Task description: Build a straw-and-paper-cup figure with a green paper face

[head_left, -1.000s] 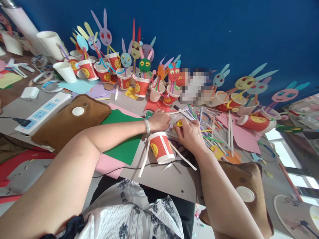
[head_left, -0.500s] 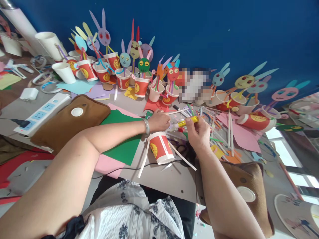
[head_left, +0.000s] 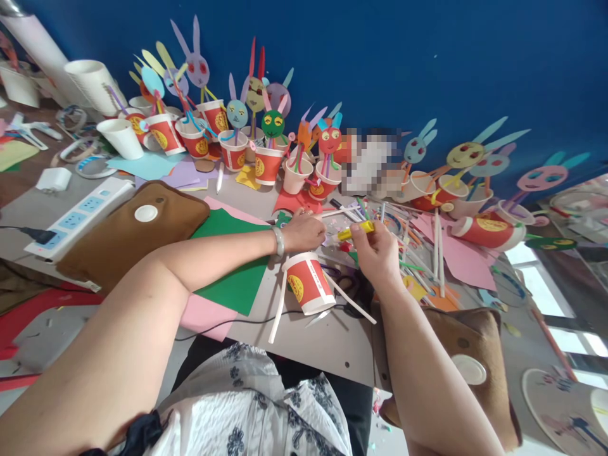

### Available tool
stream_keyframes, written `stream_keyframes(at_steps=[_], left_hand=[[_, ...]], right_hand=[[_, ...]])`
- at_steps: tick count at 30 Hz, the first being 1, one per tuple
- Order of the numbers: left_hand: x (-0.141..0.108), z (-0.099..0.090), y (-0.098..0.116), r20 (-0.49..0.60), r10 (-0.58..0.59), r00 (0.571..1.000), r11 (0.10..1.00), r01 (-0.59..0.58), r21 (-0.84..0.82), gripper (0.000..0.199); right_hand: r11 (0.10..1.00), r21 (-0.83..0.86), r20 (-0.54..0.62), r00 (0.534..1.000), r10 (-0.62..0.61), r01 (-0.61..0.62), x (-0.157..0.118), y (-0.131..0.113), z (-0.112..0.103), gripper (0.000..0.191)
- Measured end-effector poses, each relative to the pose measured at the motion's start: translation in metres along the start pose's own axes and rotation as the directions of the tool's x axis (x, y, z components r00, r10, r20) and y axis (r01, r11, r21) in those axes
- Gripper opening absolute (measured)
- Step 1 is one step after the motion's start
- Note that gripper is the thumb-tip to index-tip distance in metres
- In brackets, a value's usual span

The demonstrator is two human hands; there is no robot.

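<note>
My left hand (head_left: 306,231), a bracelet at its wrist, is closed with fingers curled just above the paper cup; what they grip is hidden. A thin pale stick (head_left: 338,211) shows beyond its knuckles. In my right hand (head_left: 380,253), thumb and fingers pinch a yellow pen-like tube (head_left: 356,230); its pale tip points left toward my left hand. The red-and-white paper cup (head_left: 311,285) leans below and between my hands, its rim toward my left hand. Two white pipe-cleaner-like strips (head_left: 278,310) hang from its rim, one on each side.
Paper cups with rabbit-faced figures (head_left: 273,123) line the blue wall. Green paper (head_left: 232,253) lies under my left forearm. Loose sticks and scraps (head_left: 418,253) lie right of my hands. A power strip (head_left: 78,215) and brown cushion (head_left: 133,221) are left; another cushion (head_left: 468,354) is right.
The cup has swung slightly to the right and tilted more, its left strip moving with it. My right hand and the yellow tube have shifted slightly left. My left hand stays nearly in place.
</note>
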State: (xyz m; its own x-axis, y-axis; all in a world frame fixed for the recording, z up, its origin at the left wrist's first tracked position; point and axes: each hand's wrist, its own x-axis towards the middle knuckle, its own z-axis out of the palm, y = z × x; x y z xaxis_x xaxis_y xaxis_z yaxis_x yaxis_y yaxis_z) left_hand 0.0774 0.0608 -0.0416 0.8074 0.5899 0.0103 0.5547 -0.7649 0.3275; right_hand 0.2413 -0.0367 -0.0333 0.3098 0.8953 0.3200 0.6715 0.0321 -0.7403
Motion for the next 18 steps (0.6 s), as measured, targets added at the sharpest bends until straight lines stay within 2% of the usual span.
stream_keyframes(at_steps=[4, 9, 18], left_hand=[[0.0009, 0.0022, -0.001, -0.015, 0.007, 1.0, 1.0, -0.007, 0.012, 0.032], [0.0006, 0.0022, -0.0003, -0.02, 0.009, 1.0, 1.0, -0.008, 0.025, 0.031], [0.0011, 0.0046, -0.0004, -0.023, 0.01, 1.0, 0.999, -0.009, 0.038, 0.033]], right_hand=[[0.98, -0.162, 0.072, 0.992, -0.103, 0.113, -0.0025, -0.0042, 0.0007, 0.026], [0.922, -0.281, 0.172, 0.959, -0.227, 0.268, -0.0014, -0.0042, 0.0038, 0.022], [0.87, -0.341, 0.245, 0.927, -0.284, 0.357, -0.0009, 0.0011, 0.0092, 0.023]])
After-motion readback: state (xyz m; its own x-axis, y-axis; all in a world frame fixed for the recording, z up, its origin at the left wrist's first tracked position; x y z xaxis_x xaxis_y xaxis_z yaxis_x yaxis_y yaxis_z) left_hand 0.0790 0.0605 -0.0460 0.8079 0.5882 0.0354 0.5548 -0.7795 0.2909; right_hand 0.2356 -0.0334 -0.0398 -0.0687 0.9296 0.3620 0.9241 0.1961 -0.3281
